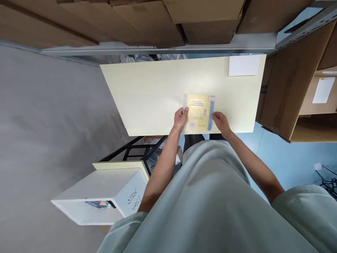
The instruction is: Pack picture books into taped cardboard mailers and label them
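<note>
Head view, person at a pale tabletop [147, 95], seen from above. Yellow booklet [197, 107], apparently in a clear sleeve [185, 99], is just R of ctr, near the table's lower edge; its face shows printed lines, a small pic, a barcode at lower L and a blue strip down the R side. Whether it lies flat or is slightly raised, can't tell. L hand [180, 118] clamps the L edge, thumb on top; R hand [221, 123] pinches the R edge w/ thumb & fingertips, approx. mid-height. White sheet [243, 65] lies at the table's upper R corner, well apart from both hands. Top of frame: cardboard boxes [147, 17] in a row on a metal shelf [231, 39]. Far R: large open carton [284, 91] w/ a white label [323, 90]. Lower L: white box [89, 188], black handwriting on one side, small coloured items [98, 204] partly visible inside. Lower ctr: wearer's pale grey-green shirt [205, 196].
</note>
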`<state>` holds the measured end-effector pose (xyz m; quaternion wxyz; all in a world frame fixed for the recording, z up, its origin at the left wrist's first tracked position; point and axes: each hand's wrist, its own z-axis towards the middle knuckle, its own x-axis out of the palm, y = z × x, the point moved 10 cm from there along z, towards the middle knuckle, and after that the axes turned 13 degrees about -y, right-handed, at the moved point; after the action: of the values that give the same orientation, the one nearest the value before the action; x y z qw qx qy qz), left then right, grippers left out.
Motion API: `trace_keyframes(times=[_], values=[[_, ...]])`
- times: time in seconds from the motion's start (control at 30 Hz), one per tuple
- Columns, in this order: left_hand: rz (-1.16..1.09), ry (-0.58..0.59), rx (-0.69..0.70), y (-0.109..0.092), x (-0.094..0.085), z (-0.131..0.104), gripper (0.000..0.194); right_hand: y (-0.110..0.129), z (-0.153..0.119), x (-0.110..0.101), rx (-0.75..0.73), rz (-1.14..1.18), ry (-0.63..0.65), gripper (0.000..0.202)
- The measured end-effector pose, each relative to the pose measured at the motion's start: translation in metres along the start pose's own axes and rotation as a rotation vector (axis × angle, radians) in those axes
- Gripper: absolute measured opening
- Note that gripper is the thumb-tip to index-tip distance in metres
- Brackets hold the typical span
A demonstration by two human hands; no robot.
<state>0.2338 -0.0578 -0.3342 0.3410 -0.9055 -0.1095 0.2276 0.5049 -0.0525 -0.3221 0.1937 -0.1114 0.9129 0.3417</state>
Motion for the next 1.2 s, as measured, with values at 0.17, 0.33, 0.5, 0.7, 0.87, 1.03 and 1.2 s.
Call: trace_keyframes(times=[0.17,0.33,0.5,0.7,0.87,1.03,1.2], values=[[-0.271,0.101,-0.102,-0.003,0.005,0.001,0.044,0.03,0.006,0.01,-0.079,0.092,-0.007,0.036],[-0.39,0.135,-0.079,-0.026,0.014,0.011,0.042,0.069,0.027,0.011,-0.262,0.194,0.072,0.043],[-0.149,0.025,-0.063,-0.032,0.021,0.028,0.021,0.068,0.061,0.008,-0.263,0.119,0.035,0.031],[0.154,-0.073,0.079,-0.04,0.013,0.033,0.023,0.058,0.062,0.0,-0.335,-0.056,-0.047,0.027],[0.295,-0.133,0.16,-0.044,0.006,0.032,0.023,0.06,0.053,-0.005,-0.431,-0.193,-0.125,0.032],[0.415,-0.173,0.131,-0.044,-0.001,0.024,0.015,0.066,0.048,-0.005,-0.468,-0.263,-0.109,0.03],[0.435,-0.214,0.166,-0.083,-0.014,0.007,0.027,0.105,0.034,-0.028,-0.544,-0.242,-0.141,0.028]])
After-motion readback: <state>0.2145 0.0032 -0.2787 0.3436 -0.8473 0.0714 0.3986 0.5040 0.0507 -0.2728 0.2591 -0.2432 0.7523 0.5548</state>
